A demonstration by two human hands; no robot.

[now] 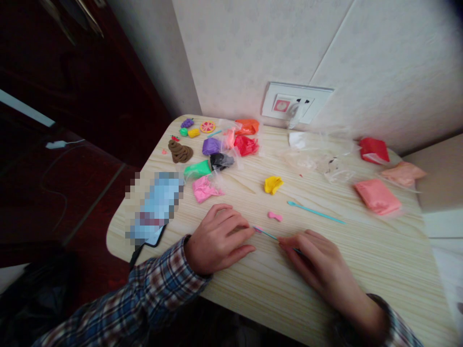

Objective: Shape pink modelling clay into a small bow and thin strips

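Note:
My left hand (pixel 219 238) rests on the wooden table (pixel 253 289) with fingers curled together; its fingertips meet the tip of a thin teal modelling tool (pixel 266 234), where a bit of pink clay shows. My right hand (pixel 314 262) pinches the other end of that tool. Just beyond the hands lies a small pink clay piece (pixel 275 216). A yellow clay lump (pixel 273 184) sits farther back. A second teal tool (pixel 314 212) lies to the right.
Bags of coloured clay (pixel 217 159) and small clay figures (pixel 180 151) crowd the back left. Red and pink clay packs (pixel 377 195) lie at the right. A phone (pixel 155 207) lies at the left edge. A wall socket (pixel 294 102) is behind the table.

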